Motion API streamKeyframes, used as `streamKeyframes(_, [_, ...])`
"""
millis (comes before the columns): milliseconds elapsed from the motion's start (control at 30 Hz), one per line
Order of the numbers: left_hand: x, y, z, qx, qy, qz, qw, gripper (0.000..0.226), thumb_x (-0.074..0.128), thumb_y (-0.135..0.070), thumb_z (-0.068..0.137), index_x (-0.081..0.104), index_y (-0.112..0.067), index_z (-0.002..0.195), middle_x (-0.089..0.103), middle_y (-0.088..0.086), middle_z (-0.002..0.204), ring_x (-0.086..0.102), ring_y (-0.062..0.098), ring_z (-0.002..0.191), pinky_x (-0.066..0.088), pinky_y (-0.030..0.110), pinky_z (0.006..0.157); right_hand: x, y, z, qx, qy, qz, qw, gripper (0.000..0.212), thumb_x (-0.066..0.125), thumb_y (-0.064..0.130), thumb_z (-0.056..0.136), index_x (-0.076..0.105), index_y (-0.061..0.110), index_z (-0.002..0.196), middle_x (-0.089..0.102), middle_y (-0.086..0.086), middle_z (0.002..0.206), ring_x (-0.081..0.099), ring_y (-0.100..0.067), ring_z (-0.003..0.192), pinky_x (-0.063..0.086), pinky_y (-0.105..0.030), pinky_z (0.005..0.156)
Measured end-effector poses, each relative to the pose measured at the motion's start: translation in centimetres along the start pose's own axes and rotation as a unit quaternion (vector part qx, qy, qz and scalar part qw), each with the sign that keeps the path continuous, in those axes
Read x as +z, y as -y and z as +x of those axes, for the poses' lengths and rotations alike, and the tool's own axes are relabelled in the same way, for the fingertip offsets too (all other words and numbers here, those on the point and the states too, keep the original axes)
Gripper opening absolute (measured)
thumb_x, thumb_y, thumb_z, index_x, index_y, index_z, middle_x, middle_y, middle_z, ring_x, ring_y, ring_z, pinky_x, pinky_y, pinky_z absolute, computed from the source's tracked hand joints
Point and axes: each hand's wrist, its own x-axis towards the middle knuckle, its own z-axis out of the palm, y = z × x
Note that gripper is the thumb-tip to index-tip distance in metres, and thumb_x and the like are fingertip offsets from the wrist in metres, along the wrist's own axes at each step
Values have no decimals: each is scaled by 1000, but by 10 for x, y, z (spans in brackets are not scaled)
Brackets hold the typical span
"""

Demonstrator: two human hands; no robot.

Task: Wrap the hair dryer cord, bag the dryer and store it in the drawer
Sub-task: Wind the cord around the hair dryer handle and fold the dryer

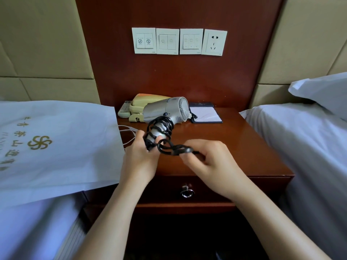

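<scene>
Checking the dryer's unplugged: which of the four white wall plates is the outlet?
The rightmost plate: it has empty pin holes, while the other three plates carry rocker switches.

Telephone — notepad behind dryer

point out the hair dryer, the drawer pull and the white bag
hair dryer (159,109), head view, on its silver barrel
drawer pull (186,192), head view, on the metal ring
white bag (78,132), head view, on its printed face

Bag cut off at left edge; switch labels illegible.
</scene>
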Motion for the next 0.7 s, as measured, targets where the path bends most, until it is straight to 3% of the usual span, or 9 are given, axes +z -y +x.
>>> streamKeyframes(167, [-8, 19, 14, -9, -5, 32, 999, 38, 41, -47, 92, 53, -11, 94, 61, 9, 82, 56, 31, 76, 37, 33, 61, -14, -11, -2, 43, -22, 85, 995, 33, 59, 34, 84, 49, 15, 59, 31, 10, 49, 26, -3, 48, 21, -18, 48])
streamKeyframes(333, [-30, 36, 25, -21, -36, 29, 999, 32, 46, -42, 93, 52, -10, 89, 59, 11, 80, 52, 33, 78, 35, 34, 65, -31, -32, -2, 71, -131, 64, 987, 41, 54, 38, 87, 40, 26, 50, 29, 9, 48, 26, -2, 49, 20, -19, 46])
streamKeyframes(433, [-45, 55, 32, -39, -58, 12, 997, 28, 49, -38, 91, 53, -13, 79, 60, 12, 71, 55, 35, 72, 42, 38, 65, -38, -51, -5, 105, -161, -7, 981, 46, 50, 43, 87, 32, 24, 50, 26, 6, 47, 23, -5, 50, 19, -25, 48])
streamKeyframes(567, [-57, 70, 34, -65, -71, -44, 994, 28, 51, -42, 87, 49, -20, 70, 54, 3, 60, 47, 29, 61, 38, 35, 58, -51, -70, -7, 185, -182, -122, 958, 54, 49, 44, 92, 28, 16, 52, 24, 1, 48, 28, -19, 53, 25, -35, 51])
streamKeyframes(700, [-57, 65, 30, -67, -76, -86, 991, 29, 48, -45, 88, 48, -21, 72, 50, 6, 58, 42, 27, 55, 32, 31, 49, -46, -78, -7, 291, -92, -228, 924, 57, 44, 56, 89, 44, 9, 55, 40, -1, 50, 49, -35, 66, 32, -35, 59])
